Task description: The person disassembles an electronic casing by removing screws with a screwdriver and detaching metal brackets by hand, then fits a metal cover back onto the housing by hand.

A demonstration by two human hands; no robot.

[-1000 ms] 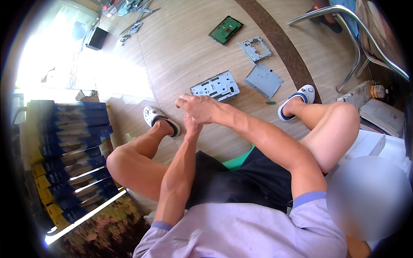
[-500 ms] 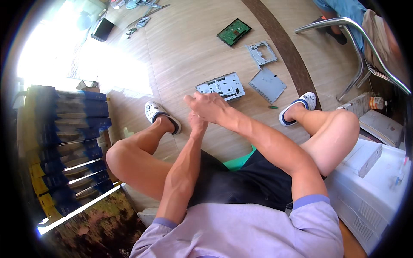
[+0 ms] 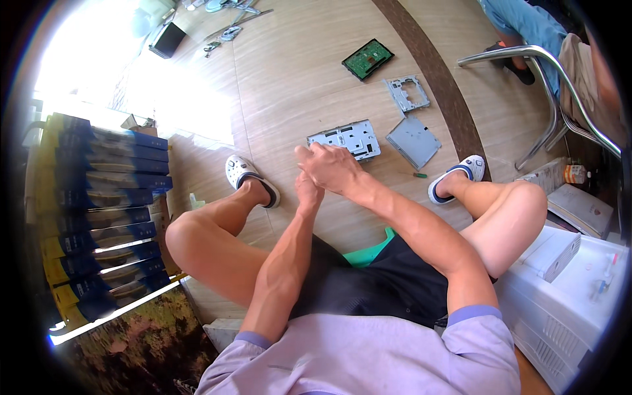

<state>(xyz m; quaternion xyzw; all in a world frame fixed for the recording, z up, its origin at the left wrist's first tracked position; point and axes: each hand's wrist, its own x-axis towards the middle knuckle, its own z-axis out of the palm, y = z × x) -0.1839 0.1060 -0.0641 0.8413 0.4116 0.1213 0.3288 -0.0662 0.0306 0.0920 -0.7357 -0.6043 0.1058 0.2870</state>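
Both hands meet in front of my lap. My right hand (image 3: 331, 167) is closed, its fingers curled over my left hand (image 3: 308, 189), which is closed too and mostly covered. Whatever lies inside them, if anything, is hidden. Just beyond the hands, a slotted grey metal chassis (image 3: 367, 137) rests on the floor, partly covered by my right hand. Right of it lies a flat grey metal cover (image 3: 413, 142), touching or close to a metal frame (image 3: 409, 94) with an opening. A green circuit board (image 3: 368, 59) in a dark surround is farther off, and a small green-handled tool (image 3: 420, 175) lies near my right foot.
Stacked blue and yellow boxes (image 3: 125, 178) stand at left. At right are a white appliance casing (image 3: 559, 289), a chrome-legged chair (image 3: 526, 56) with a person beside it, and a bottle (image 3: 576, 174). A black box (image 3: 167, 40) and loose parts (image 3: 230, 33) lie far left.
My view has shifted slightly, so the floor items sit a little lower and farther right. Both hands stay together, closed, with the right over the left.
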